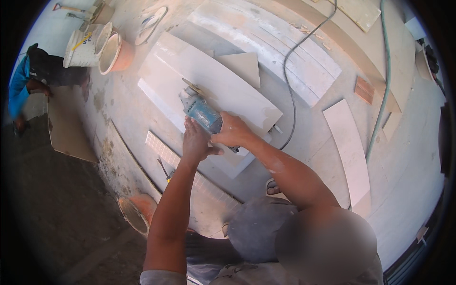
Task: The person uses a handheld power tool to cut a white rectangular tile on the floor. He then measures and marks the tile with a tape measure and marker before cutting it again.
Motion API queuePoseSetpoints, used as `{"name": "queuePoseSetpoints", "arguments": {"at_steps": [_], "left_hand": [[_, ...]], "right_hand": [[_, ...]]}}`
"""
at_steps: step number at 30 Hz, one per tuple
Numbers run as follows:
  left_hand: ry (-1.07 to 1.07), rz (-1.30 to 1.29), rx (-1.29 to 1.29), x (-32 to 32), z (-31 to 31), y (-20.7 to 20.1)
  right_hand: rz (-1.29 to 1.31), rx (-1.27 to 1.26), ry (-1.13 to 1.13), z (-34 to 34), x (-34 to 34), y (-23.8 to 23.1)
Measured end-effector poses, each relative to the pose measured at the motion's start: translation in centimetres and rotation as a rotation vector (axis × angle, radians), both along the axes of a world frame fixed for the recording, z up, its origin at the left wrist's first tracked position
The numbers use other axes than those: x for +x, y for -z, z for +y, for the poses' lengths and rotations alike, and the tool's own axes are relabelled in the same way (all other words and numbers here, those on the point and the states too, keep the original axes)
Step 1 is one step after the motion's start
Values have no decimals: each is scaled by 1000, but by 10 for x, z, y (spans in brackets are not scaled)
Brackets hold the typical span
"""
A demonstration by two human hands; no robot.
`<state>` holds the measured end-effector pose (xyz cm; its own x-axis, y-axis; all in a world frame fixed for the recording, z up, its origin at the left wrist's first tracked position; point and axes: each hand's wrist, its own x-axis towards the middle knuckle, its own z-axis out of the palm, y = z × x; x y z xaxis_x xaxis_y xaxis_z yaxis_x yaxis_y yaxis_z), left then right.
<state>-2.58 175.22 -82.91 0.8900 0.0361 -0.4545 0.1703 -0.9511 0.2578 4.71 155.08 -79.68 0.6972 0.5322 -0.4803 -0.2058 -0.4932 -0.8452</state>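
Note:
A blue-green angle grinder (pixel 203 115) with a grey metal head is in front of me, its disc (pixel 192 86) at the far end, over a large pale tile (pixel 223 90). My right hand (pixel 232 130) is wrapped around the rear of the grinder's body. Beside the grinder's near left side is my left hand (pixel 194 142), its fingers stretched forward and its thumb apart. The fingertips are close against the tool; whether they touch it I cannot tell. Under the large tile, part of another pale board (pixel 232 164) sticks out toward me.
A black cable (pixel 290 61) and a green hose (pixel 387 71) cross the floor. Tile strips (pixel 349 147) lie around. Buckets (pixel 116 54) stand far left, another (pixel 137 213) near left. At left, a person in blue (pixel 21 85) holds a brown board (pixel 69 128).

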Motion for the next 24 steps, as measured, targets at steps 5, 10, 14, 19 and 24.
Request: {"name": "queuePoseSetpoints", "arguments": {"at_steps": [5, 10, 14, 19, 24], "left_hand": [[20, -3, 101, 0, -3, -6], [-42, 84, 177, 4, -12, -14], [-56, 147, 190, 11, -13, -17], [-85, 169, 171, 17, -13, -19], [-94, 133, 175, 13, -22, -19]], "right_hand": [[51, -33, -14, -3, -1, -10], [26, -11, 19, -7, -3, -12], [35, -32, 8, -6, 1, -13], [101, -77, -21, -6, 6, -11], [-14, -26, 7, -18, -6, 3]]}}
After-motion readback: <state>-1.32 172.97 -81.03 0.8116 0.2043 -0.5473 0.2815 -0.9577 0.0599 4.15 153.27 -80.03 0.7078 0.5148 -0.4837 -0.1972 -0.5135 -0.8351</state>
